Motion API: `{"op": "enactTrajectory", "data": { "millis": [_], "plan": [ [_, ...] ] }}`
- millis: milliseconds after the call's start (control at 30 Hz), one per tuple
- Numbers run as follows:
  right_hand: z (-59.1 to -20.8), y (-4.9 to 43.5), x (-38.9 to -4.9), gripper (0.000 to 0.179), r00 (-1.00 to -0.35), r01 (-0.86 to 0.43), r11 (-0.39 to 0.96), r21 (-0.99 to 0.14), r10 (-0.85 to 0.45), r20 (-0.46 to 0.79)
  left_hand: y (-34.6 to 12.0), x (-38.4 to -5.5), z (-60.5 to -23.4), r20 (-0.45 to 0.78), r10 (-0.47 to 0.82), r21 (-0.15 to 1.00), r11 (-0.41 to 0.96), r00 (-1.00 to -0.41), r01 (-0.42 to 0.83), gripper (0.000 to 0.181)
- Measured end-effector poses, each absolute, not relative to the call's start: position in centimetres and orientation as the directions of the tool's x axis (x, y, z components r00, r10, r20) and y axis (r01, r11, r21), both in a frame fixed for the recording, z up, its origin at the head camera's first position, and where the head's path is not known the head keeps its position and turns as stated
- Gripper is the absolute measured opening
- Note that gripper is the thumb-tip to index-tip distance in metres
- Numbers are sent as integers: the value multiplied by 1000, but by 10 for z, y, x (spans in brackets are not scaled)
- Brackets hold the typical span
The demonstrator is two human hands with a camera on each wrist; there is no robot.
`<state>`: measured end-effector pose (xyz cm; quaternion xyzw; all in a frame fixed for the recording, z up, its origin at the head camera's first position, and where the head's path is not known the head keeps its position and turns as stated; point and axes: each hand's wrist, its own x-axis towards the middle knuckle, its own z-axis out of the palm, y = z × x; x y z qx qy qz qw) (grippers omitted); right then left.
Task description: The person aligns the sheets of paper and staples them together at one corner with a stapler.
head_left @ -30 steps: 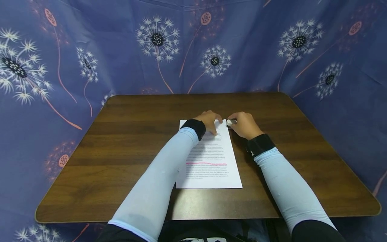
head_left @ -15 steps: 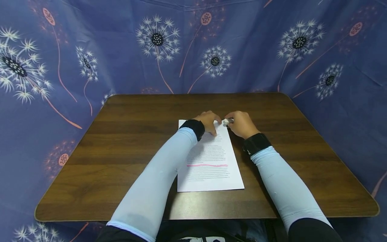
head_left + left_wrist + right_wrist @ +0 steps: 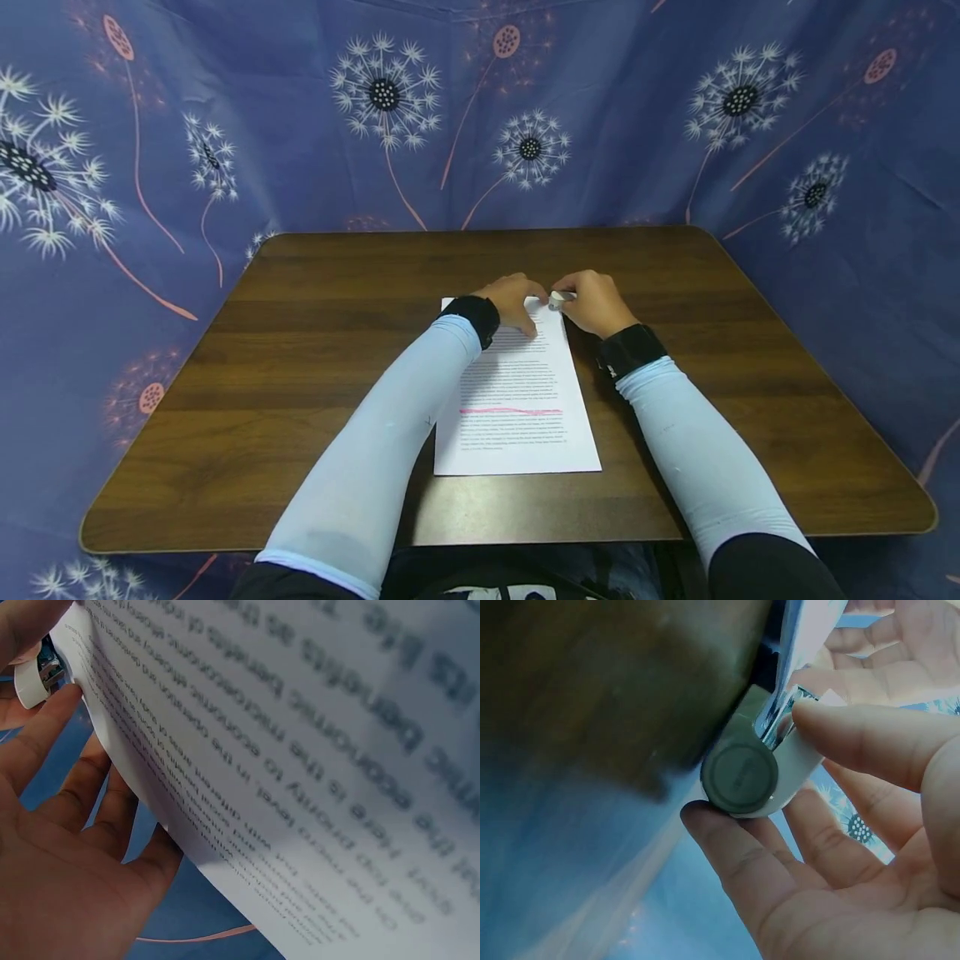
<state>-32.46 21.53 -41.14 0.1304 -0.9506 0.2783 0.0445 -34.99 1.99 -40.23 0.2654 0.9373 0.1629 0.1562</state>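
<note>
A printed paper (image 3: 517, 379) with a pink line across its lower half lies before me. My left hand (image 3: 513, 302) holds it near the top edge; in the left wrist view the thumb is on the printed side and the fingers (image 3: 112, 795) are behind the sheet. My right hand (image 3: 594, 302) pinches a small white and grey stapler (image 3: 742, 776) between thumb and fingers at the top right corner. In the right wrist view the paper's edge (image 3: 804, 645) runs down to the stapler's mouth, close by its metal part.
A brown wooden table (image 3: 337, 375) with rounded corners bears the paper. Behind it hangs a blue cloth (image 3: 622, 100) with dandelion prints. Both forearms wear light blue sleeves (image 3: 382, 442) and black wrist bands.
My right hand has moved left with the stapler, from beside the paper to its top right corner. The paper's lower edge has shifted slightly towards me; my left hand has hardly moved.
</note>
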Motion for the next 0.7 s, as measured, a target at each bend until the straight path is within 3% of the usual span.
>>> {"op": "enactTrajectory", "data": {
  "millis": [133,267,500,700],
  "plan": [
    [-409,214,-325,30,-972,-233,806,-545,-201,119,20,-356,-407,-203,564,409,791,-800,454,69],
    [-405,212,-329,47,-987,-161,818,-552,-137,84,20,-360,-410,-203,562,402,795,-802,455,71],
    [-389,207,-340,69,-1000,8,943,-334,9,-1,21,-362,-412,-184,568,418,784,-802,459,75],
    [-382,193,-352,82,-989,50,972,-228,16,-149,18,-359,-411,-192,570,422,783,-799,457,74]
  ]
}}
